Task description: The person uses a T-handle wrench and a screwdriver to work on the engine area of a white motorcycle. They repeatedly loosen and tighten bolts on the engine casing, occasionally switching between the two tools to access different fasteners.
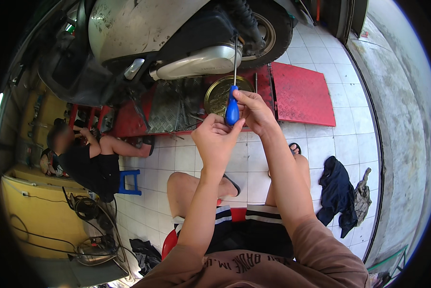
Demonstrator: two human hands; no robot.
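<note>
1. The screwdriver (233, 103) stands nearly upright between both hands, its blue handle low and its thin steel shaft running up in front of the scooter's silver exhaust muffler (198, 62).
2. The right hand (254, 111) is closed around the upper part of the blue handle, thumb and fingers pinching it.
3. The left hand (216, 139) is curled shut against the handle's lower end, just beside the right hand and touching it.
4. Just behind the hands a round brass-coloured tray (215, 93) lies on the red lift platform (304, 93); the shaft crosses above its rim.
5. To the right of the hands the white tiled floor (342, 139) lies open as far as a grey concrete wall (402, 120), with a dark cloth heap (338, 194) lying near that wall.
6. To the left, well apart, another person (93, 163) sits by a small blue stool (129, 182), narrowing the room on that side.
7. The scooter's rear wheel (268, 33) rests on the platform above the hands.
</note>
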